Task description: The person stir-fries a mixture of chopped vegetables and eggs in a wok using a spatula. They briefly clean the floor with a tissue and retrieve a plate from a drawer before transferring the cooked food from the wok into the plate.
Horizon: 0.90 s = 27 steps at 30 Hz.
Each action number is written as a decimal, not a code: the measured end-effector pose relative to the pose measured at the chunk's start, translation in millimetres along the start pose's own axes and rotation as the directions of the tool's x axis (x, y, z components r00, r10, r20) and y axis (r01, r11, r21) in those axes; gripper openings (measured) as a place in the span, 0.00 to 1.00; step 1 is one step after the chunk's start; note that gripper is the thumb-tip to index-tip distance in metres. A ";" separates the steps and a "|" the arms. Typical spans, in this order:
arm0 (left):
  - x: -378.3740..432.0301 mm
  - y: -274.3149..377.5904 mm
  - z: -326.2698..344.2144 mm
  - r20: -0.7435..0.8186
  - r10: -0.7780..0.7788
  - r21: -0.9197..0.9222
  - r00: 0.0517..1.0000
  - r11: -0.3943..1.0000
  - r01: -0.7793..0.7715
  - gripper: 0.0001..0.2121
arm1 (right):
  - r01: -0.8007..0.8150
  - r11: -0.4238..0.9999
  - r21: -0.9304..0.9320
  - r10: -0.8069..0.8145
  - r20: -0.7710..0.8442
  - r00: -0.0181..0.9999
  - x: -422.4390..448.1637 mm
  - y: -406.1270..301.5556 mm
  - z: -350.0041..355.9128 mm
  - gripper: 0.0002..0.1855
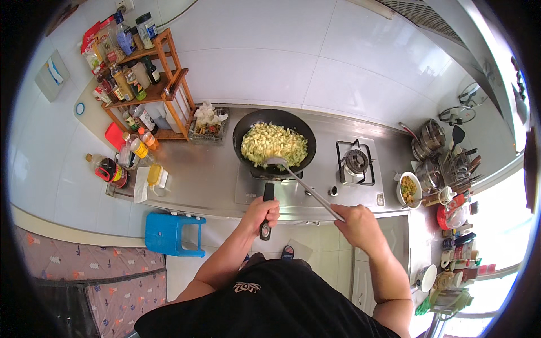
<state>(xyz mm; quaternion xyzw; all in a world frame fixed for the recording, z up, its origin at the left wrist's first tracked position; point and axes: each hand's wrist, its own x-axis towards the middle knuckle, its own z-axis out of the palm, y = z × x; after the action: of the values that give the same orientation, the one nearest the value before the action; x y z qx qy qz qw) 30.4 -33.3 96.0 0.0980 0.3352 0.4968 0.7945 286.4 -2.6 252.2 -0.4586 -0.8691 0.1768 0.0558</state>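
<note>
My left hand [260, 214] grips the black handle [269, 192] of a dark wok [310, 157] over the left burner of a steel gas hob. In the wok lies a heap of chopped, pale yellow-green food [274, 143]; its exact kind is hard to tell. My right hand [356, 224] is closed around the end of a long metal spatula [312, 192]. The spatula's blade [275, 161] rests in the near edge of the food, slightly blurred. The wok tilts a little towards the back wall.
Right of the wok is a second burner [356, 162], then a white bowl of cooked food [408, 190] and stacked pots [428, 135]. A wooden rack of seasoning bottles [146, 95] stands at the left, near an oil jug [157, 176]. A blue plastic stool [169, 234] sits on the floor.
</note>
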 end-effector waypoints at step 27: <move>44.1 -25.5 -41.8 -0.072 -0.109 0.018 0.991 0.994 0.110 0.08 | -0.436 0.558 0.706 0.467 0.168 0.868 79.8 24.2 72.4 0.19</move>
<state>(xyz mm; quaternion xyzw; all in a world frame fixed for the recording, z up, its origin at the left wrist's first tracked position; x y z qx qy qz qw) 35.0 -15.5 32.8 0.0704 0.3736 0.4519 0.8070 240.7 56.6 170.9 -0.6083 -0.5788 0.5042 0.2018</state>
